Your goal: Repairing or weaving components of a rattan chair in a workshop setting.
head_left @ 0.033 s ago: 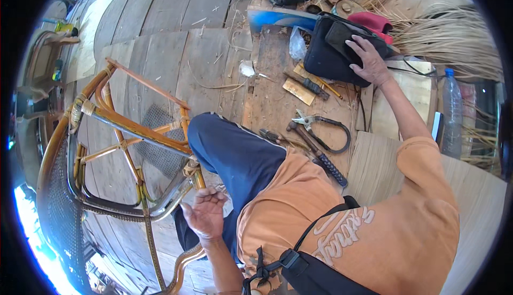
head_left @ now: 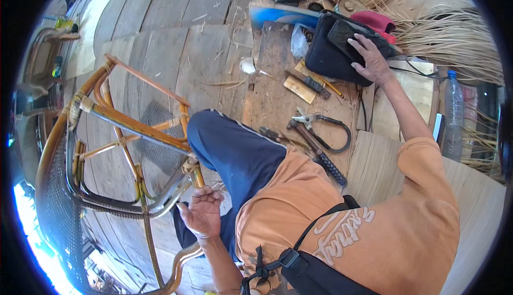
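My right hand point(head_left: 370, 60) lies with fingers spread on a dark, flat, phone-like object point(head_left: 342, 37), which rests on a black bag point(head_left: 327, 60). Its fingertips touch that object's edge, and the palm is over the bag. My left hand point(head_left: 203, 216) is turned palm up beside my knee, fingers loosely bent and apart, with nothing in it. Just beyond those fingers stands a brown rattan chair frame point(head_left: 136, 127) with woven mesh and bound joints, tilted at my left. Whether the back of the left hand touches the frame, I cannot tell.
Pliers with a looped black handle point(head_left: 334, 148), a hammer point(head_left: 320, 156) and a chisel-like tool point(head_left: 315, 87) lie on the boards at my right. Further right stand a plastic bottle point(head_left: 453, 113) and rattan strands point(head_left: 449, 44). A mesh piece point(head_left: 157, 135) lies under the chair.
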Motion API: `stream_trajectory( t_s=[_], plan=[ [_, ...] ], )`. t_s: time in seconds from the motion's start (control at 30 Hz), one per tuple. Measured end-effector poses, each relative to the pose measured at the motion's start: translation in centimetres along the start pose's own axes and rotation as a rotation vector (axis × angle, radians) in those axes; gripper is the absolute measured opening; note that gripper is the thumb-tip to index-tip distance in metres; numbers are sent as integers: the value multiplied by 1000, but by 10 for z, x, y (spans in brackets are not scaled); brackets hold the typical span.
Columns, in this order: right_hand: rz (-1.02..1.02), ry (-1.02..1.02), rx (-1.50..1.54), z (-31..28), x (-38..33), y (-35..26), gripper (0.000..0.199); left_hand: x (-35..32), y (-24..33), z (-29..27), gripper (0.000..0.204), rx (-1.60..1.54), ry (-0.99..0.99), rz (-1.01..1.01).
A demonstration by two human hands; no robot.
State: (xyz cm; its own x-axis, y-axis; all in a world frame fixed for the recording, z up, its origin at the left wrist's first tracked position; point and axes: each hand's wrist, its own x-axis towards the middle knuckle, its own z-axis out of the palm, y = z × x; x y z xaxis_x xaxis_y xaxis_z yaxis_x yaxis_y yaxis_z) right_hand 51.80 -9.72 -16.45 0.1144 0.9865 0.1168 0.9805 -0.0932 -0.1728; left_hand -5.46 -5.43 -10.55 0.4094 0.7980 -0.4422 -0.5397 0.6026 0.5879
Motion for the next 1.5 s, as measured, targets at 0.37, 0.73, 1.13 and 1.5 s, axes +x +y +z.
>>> stream_trajectory(
  t_s=[0.37,0.73,1.13,1.5],
  plan=[
    [14,-14,-213,-9,-6,7,75,-50,0,-35,57,25,222,62],
    [450,-124,385,65,-103,-215,57,-101,-26,-59,51,32,413,20],
    [220,-204,241,92,-109,-203,65,-157,-16,-71,39,211,554,141],
    [232,-42,719,37,-12,-304,36,-157,-10,-49,25,738,835,13]
  ],
)
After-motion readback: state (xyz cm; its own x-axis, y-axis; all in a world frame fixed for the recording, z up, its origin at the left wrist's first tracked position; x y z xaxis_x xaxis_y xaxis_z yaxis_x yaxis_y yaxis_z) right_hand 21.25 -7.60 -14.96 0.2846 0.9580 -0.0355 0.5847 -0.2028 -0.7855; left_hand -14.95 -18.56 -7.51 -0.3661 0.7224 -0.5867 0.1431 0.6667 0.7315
